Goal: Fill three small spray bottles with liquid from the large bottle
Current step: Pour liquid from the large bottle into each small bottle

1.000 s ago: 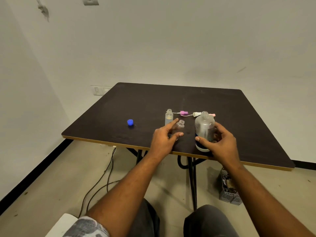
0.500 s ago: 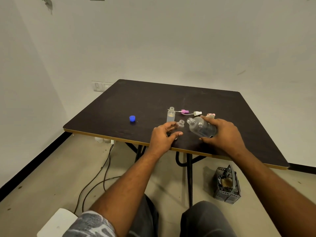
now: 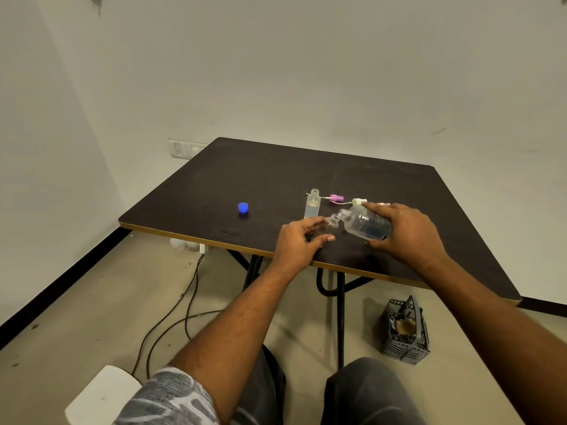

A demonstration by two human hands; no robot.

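Right hand point(image 3: 408, 231) grips tilted large bottle point(image 3: 363, 223); left hand point(image 3: 299, 243) pinches small bottle point(image 3: 332, 221), mouths apparently touching.

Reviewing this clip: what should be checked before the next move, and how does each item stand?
1. Large clear plastic bottle uncapped, tilted, held by right hand: ok.
2. Small clear open bottle held by left hand: ok.
3. Large bottle's mouth right beside the small one's mouth: ok; touching: cannot tell.
4. Liquid flowing: cannot tell.
5. Second small clear bottle upright, partly filled, apart from both hands: ok.
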